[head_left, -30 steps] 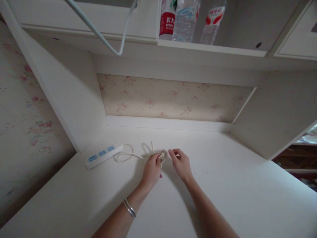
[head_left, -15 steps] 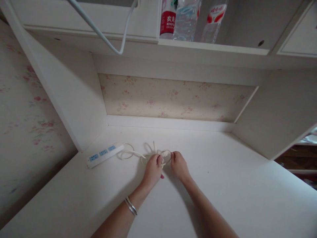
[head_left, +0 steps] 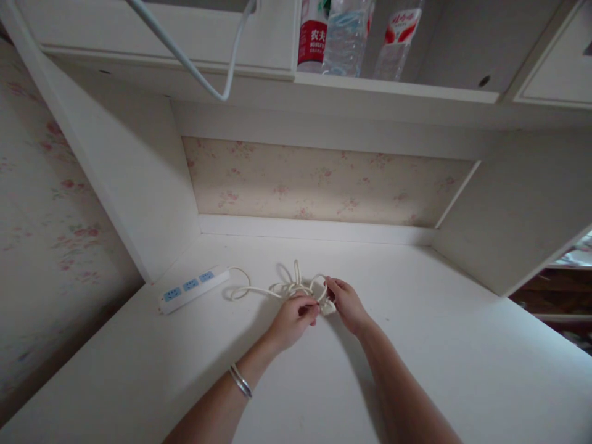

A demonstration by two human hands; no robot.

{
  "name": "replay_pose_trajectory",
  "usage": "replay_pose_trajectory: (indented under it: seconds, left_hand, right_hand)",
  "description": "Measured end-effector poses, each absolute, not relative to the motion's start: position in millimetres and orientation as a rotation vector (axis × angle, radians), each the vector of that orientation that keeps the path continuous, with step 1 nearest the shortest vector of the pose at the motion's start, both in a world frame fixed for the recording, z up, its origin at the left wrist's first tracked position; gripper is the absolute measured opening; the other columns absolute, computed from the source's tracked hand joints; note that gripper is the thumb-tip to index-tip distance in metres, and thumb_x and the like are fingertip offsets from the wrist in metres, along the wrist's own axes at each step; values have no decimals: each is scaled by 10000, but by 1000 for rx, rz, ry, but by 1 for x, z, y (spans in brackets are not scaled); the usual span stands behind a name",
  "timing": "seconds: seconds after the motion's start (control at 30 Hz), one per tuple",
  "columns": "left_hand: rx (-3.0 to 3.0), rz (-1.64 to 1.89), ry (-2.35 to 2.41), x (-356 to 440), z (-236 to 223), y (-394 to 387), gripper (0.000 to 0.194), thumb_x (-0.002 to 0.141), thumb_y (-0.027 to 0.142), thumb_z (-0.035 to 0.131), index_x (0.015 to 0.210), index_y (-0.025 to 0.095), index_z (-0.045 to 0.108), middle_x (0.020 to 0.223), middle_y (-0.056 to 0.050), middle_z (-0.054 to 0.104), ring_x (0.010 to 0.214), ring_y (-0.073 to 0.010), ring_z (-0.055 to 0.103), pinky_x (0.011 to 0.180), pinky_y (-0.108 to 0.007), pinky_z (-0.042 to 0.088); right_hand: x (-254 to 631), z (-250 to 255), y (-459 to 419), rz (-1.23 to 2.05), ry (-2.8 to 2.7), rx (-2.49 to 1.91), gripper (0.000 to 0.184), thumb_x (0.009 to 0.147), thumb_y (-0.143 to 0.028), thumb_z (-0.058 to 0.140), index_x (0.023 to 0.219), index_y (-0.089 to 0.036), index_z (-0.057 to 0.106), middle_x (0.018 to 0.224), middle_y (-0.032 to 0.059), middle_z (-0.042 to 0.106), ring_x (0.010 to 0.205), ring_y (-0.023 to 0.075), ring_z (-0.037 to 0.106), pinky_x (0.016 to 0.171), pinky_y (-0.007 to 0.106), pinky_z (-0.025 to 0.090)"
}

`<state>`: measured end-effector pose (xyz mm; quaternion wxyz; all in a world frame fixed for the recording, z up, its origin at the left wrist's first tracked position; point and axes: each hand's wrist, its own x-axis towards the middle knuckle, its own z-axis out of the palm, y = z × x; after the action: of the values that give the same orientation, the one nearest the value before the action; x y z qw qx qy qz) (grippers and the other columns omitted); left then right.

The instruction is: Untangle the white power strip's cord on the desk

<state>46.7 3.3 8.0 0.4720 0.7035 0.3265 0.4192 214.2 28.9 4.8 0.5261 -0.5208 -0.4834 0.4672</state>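
Observation:
A white power strip [head_left: 197, 290] with blue socket panels lies on the left of the white desk. From its right end a white cord [head_left: 259, 290] runs to a tangled bunch at the centre. My left hand [head_left: 296, 317] has its fingers closed around part of this bunch. My right hand [head_left: 346, 302] pinches a loop of the cord at the bunch's right side. Between the two hands hangs a white plug [head_left: 328, 308]. Part of the cord is hidden behind my left fingers.
White cabinet side panels stand left and right of the desk [head_left: 416, 370]. Overhead, a shelf [head_left: 398, 89] holds plastic bottles [head_left: 345, 40], and a pale cable [head_left: 198, 77] droops from above at the upper left.
Both hands have shifted a little to the right with the cord. The plug now shows between them, and the bunch has moved rightward, pulling the cord straighter. The power strip lies much as before.

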Motion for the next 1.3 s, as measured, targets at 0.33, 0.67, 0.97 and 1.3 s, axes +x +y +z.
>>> replay_pose_trajectory:
  seconds: [0.33, 0.67, 0.97, 1.3]
  left_hand:
    - [2347, 892, 875, 48, 2, -16, 168, 864, 252, 532, 908, 191, 682, 991, -48, 553, 829, -135, 561, 801, -268, 454]
    - [2631, 810, 1369, 28, 28, -12, 212, 808, 350, 608, 974, 220, 630, 977, -60, 632, 972, -240, 553, 878, -390, 382]
    - [2360, 768, 1684, 26, 21, 0, 343, 956, 363, 288, 916, 202, 588, 796, -60, 684, 740, -183, 633, 652, -273, 388]
    - [2162, 914, 1845, 20, 25, 6, 337, 959, 398, 272, 921, 213, 551, 748, -31, 667, 687, -155, 620, 579, -229, 326]
  right_hand:
    - [221, 23, 18, 1073, -1332, -1197, 408, 801, -541, 534, 640, -167, 529, 526, -62, 375, 513, 92, 300, 516, 236, 240]
    - [213, 24, 15, 939, -1366, -1257, 410, 798, -561, 520, 669, -172, 549, 538, -58, 413, 509, 94, 347, 517, 225, 289]
    - [203, 38, 3, 686, -1626, -1422, 440, 841, -547, 437, 870, -181, 681, 658, -2, 608, 575, 123, 522, 553, 223, 378]
    - [192, 32, -11, -38, -2339, -2019, 289, 821, -436, 506, 861, -244, 718, 805, 120, 702, 745, 252, 659, 655, 313, 434]
